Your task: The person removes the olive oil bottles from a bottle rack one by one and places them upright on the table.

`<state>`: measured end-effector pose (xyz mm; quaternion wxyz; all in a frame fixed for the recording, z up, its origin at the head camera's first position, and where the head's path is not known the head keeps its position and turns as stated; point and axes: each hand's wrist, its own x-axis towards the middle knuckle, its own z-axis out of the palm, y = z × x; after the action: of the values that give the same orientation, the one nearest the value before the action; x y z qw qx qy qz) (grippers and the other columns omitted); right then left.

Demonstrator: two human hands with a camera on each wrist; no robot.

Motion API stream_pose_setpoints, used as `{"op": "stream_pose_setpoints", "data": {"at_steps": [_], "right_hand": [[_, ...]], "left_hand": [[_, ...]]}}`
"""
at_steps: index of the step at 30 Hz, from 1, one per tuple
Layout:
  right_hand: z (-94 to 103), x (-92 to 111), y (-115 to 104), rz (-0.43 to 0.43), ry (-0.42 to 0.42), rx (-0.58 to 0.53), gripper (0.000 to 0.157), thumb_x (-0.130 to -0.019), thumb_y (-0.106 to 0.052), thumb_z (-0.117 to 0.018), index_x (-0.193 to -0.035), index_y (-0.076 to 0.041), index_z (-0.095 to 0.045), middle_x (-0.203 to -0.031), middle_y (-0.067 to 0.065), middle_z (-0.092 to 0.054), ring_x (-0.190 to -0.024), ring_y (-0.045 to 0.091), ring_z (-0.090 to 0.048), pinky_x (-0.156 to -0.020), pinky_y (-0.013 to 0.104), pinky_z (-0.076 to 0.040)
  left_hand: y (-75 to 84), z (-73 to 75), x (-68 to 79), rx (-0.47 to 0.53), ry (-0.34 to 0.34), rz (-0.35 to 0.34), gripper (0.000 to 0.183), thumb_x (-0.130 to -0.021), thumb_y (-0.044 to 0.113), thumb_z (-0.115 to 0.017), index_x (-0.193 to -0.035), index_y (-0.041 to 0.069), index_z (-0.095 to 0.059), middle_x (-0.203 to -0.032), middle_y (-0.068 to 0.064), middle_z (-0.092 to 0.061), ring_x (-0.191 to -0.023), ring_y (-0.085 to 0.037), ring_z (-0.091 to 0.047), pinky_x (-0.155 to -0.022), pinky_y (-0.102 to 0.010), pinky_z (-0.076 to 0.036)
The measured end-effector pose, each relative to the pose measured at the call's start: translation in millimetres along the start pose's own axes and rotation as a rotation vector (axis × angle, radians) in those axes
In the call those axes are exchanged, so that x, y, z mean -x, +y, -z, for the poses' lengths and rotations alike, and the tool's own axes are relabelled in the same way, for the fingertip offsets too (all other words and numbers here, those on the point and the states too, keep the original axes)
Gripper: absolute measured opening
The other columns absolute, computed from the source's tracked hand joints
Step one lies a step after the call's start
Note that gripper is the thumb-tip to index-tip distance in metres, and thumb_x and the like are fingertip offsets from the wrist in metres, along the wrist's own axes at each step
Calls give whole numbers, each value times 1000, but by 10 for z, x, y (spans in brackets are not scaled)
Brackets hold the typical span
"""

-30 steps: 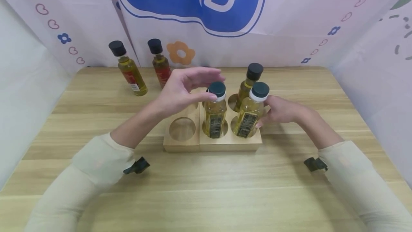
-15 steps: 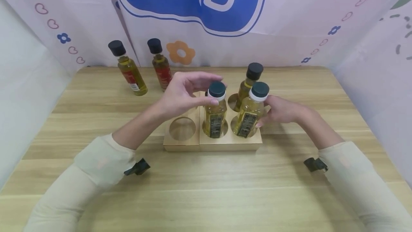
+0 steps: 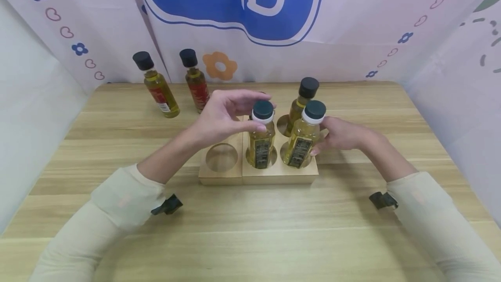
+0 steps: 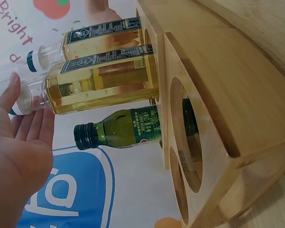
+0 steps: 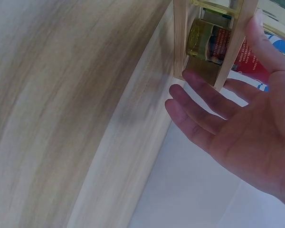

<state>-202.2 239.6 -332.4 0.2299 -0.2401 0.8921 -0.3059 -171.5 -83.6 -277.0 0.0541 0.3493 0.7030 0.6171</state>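
Note:
My left hand [image 3: 228, 114] reaches round the neck of the front-left oil bottle [image 3: 261, 142], thumb in front and fingers behind, just below its green cap. In the left wrist view the fingers of this left hand [image 4: 26, 142] lie fairly straight. My right hand [image 3: 342, 133] holds the right end of the wooden bottle rack [image 3: 279, 178], with the thumb at its top panel in the right wrist view. A matching oil bottle [image 3: 301, 142] leans slightly in the front-right hole. Behind it stands a black-capped bottle [image 3: 297, 108]. A green bottle [image 4: 130, 127] sits behind the front-left one, mostly hidden from the head view.
Two red-labelled oil bottles [image 3: 161, 92] stand on the table at the back left. A two-hole wooden section [image 3: 221, 177] adjoins the rack's left side, its front hole holding nothing. A printed white cloth [image 3: 352, 25] hangs behind the wooden table [image 3: 250, 238].
My left hand has come down a little, from around the cap to the bottle's neck. My right hand, the rack and the bottles stay where they were.

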Motion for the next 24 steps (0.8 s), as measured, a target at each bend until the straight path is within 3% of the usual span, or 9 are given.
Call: {"op": "stream_pose_setpoints", "data": {"at_steps": [24], "right_hand": [[-3, -8, -1, -19, 1, 8, 74, -80, -18, -90, -139, 6, -53, -136, 29, -61, -131, 49, -54, -109, 66, -45]], "left_hand": [[2, -33, 4, -7, 57, 0, 46, -81, -14, -81, -125, -11, -68, -116, -20, -75, -102, -25, -76, -93, -38, -62]]}}
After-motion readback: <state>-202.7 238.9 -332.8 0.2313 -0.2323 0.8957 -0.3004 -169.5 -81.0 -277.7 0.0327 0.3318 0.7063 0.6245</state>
